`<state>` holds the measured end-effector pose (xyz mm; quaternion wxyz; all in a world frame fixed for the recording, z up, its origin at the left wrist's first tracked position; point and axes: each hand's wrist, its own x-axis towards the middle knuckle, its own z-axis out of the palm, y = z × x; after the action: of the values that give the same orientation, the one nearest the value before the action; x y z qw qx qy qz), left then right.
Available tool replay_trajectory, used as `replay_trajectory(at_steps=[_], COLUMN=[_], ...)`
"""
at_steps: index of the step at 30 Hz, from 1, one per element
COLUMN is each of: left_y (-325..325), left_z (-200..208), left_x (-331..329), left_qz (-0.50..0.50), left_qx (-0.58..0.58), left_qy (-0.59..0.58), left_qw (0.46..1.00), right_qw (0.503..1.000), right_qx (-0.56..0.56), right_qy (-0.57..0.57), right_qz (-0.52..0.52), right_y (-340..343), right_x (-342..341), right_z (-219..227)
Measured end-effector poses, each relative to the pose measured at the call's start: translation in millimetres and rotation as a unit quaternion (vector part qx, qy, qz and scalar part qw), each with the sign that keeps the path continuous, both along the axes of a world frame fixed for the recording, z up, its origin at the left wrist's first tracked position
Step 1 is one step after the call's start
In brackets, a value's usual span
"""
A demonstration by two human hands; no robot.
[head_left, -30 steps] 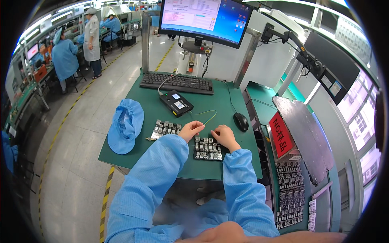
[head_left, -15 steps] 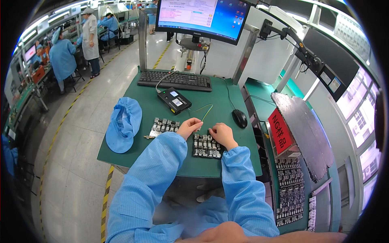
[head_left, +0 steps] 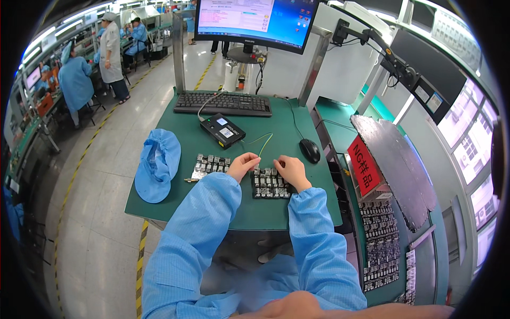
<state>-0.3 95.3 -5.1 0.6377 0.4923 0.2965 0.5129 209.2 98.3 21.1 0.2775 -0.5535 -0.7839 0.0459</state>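
Note:
A thin green-yellow wire (head_left: pixel 267 142) runs from a small black box (head_left: pixel 223 130) to my left hand (head_left: pixel 243 166), whose thumb and forefinger pinch its end. The tip between those fingers is too small to make out. Just right of it lies a dark circuit board panel (head_left: pixel 270 185) crowded with silvery parts. My right hand (head_left: pixel 293 173) has curled fingers at that panel's far right corner; whatever they grip is hidden. Left of my left hand, a second circuit board panel (head_left: pixel 208 166) lies on the green table, partly covered by my sleeve.
A blue cap (head_left: pixel 158 167) lies at the table's left. Behind are a keyboard (head_left: pixel 222 103) and a monitor (head_left: pixel 255 21); a mouse (head_left: pixel 309 151) is at the right. Beyond stand a red sign (head_left: pixel 363 166) and rows of circuit boards (head_left: pixel 381 244). People work at the far left.
The circuit board panel has shifted slightly away from me, along with my right hand. My left hand still pinches the wire's end. The whole view has shifted a little.

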Motion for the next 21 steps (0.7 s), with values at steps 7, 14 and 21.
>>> replay_trajectory(at_steps=[7,14,21], left_y=[1,11,14], left_z=[-5,-19,-17], left_x=[13,-3,0], left_qz=[-0.012,0.001,-0.024], left_qx=[0.004,0.024,-0.008], left_qy=[0.012,-0.001,-0.002], left_qw=[1.0,1.0,1.0], right_qw=[0.995,0.995,0.994], right_qx=[0.052,0.055,0.004], right_qy=[0.08,0.087,0.108], right_qz=[-0.024,0.005,0.006], right_y=[1,18,11], right_x=[21,12,19], right_z=[-5,-27,-14])
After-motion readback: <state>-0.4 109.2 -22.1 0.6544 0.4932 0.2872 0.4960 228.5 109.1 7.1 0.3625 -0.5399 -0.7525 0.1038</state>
